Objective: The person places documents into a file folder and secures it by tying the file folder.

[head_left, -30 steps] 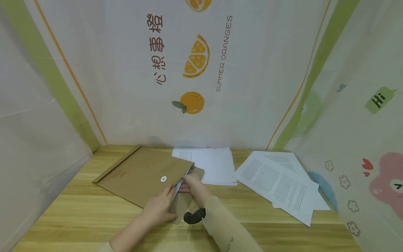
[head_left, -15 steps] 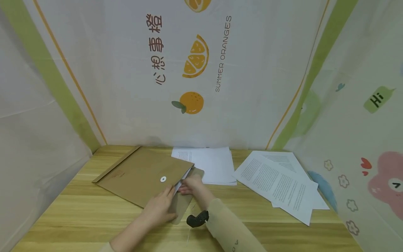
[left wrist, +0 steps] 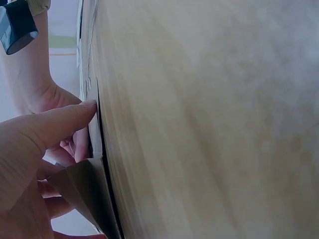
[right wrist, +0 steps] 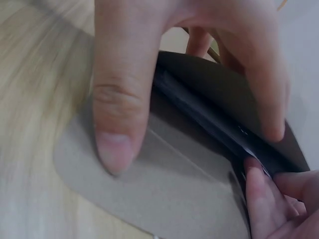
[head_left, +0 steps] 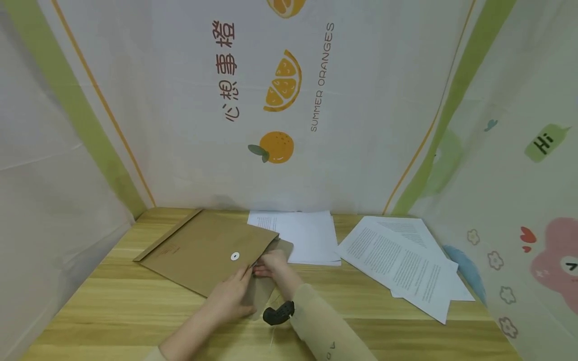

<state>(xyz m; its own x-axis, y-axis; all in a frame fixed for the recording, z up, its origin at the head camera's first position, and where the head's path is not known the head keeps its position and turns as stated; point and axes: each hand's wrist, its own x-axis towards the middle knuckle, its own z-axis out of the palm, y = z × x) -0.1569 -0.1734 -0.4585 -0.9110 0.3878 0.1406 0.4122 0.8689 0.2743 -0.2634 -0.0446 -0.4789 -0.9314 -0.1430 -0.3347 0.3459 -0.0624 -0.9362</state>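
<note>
The envelope (head_left: 198, 248) is lying left of centre on the table (head_left: 99, 318). The left hand (head_left: 227, 299) is keeping thumb (right wrist: 119, 109) and fingers (right wrist: 269, 99) apart, touching flap (right wrist: 164, 194) and front; the right hand (head_left: 274, 261) is reaching into the mouth (right wrist: 199, 114), its grip indeterminable.

The narrow mouth (right wrist: 204, 114) of the brown kraft envelope (head_left: 194, 250) was crowded: my right hand (head_left: 273, 263) and left hand (head_left: 226, 298) both blocked it, leaving a slim dark gap at the far corner. Beyond my right hand lay a white paper stack (head_left: 313, 238), almost meeting the overlapping printed sheets (head_left: 406, 265) to its right. Hanging cloth (head_left: 311, 185) walled the back. Bare wooden tabletop (head_left: 104, 296) gave passage left of the envelope and between my right sleeve (head_left: 325, 321) and those sheets.
</note>
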